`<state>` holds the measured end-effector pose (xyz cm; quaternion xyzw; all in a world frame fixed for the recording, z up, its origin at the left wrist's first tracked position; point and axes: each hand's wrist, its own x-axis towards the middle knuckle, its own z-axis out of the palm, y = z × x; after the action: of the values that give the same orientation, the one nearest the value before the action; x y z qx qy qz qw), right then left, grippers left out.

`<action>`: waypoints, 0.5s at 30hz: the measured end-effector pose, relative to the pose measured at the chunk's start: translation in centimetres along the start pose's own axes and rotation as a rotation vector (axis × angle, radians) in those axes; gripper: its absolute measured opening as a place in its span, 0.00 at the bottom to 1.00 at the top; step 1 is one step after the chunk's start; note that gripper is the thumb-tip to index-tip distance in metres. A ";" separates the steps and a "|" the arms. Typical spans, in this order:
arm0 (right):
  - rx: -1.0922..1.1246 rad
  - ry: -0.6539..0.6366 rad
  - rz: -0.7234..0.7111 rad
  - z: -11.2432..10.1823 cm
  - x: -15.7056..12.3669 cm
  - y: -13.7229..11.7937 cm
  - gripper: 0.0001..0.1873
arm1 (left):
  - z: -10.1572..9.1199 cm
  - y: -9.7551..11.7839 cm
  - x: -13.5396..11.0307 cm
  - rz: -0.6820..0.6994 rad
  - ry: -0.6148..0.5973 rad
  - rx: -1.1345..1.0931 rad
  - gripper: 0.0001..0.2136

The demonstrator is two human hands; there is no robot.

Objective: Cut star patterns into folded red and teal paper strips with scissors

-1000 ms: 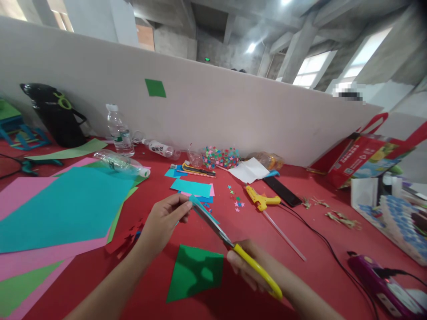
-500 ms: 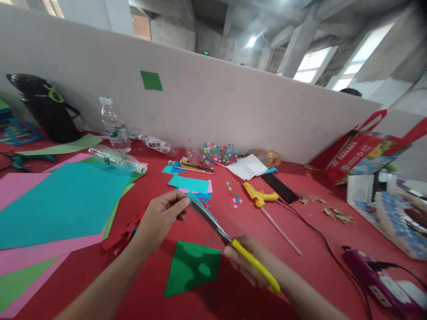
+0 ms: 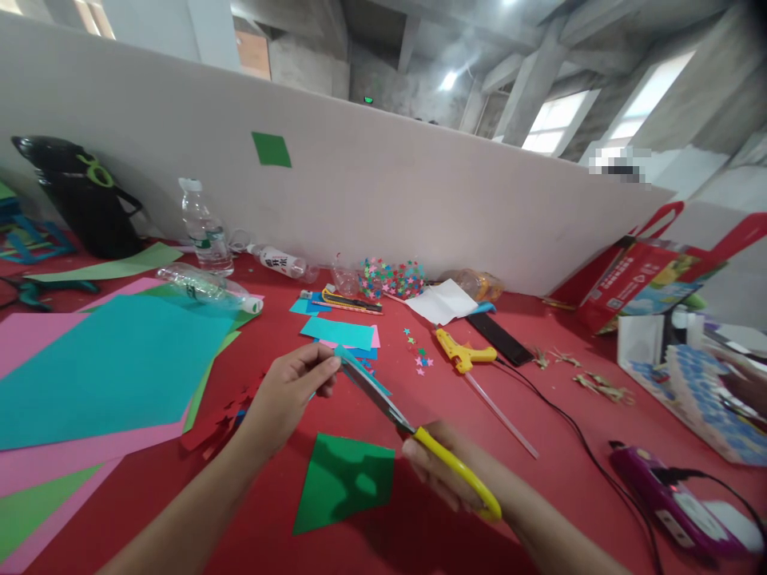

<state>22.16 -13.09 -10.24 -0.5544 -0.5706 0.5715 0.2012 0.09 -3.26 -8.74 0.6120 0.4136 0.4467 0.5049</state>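
Note:
Pinched between the thumb and fingers of my left hand (image 3: 303, 379) is a small piece of blue paper (image 3: 346, 356), seen nearly edge-on. My right hand (image 3: 447, 463) grips the yellow-handled scissors (image 3: 459, 471), whose blades lie along the blue paper and point towards my left fingers. Below the blades, a green paper square (image 3: 344, 483) lies on the red table under the shadow of my hands. Just beyond my left hand are cut blue and pink paper pieces (image 3: 339, 331). Dark red paper (image 3: 209, 427) with star shapes lies partly behind my left forearm.
Large coloured sheets (image 3: 113, 367) cover the left side. A yellow glue gun (image 3: 464, 350) with its cord, small paper stars (image 3: 421, 362) and a purple power strip (image 3: 671, 495) lie to the right. Bottles (image 3: 207, 231) and a utility knife (image 3: 347, 299) stand or lie near the white partition (image 3: 389, 184).
The view has shifted very slightly. Both hands, the scissors and the blue paper keep practically the same position; no clear cutting movement shows.

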 end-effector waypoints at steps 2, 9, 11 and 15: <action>0.004 -0.002 -0.007 0.0 0.0 0.0 0.31 | 0.0 0.0 0.0 -0.002 0.006 -0.012 0.09; -0.013 0.015 0.019 0.3 0.3 0.3 0.30 | 0.3 0.2 -0.3 -0.028 0.023 -0.052 0.09; 0.007 0.001 0.006 0.2 0.4 0.5 0.30 | 0.2 0.4 -0.3 -0.034 0.021 -0.042 0.09; 0.034 -0.034 0.018 -0.2 0.3 0.3 0.31 | -0.2 0.5 -0.1 -0.024 -0.003 0.006 0.09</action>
<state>22.37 -12.83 -10.57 -0.5463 -0.5591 0.5922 0.1956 -0.06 -3.38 -8.27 0.6090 0.4218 0.4384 0.5090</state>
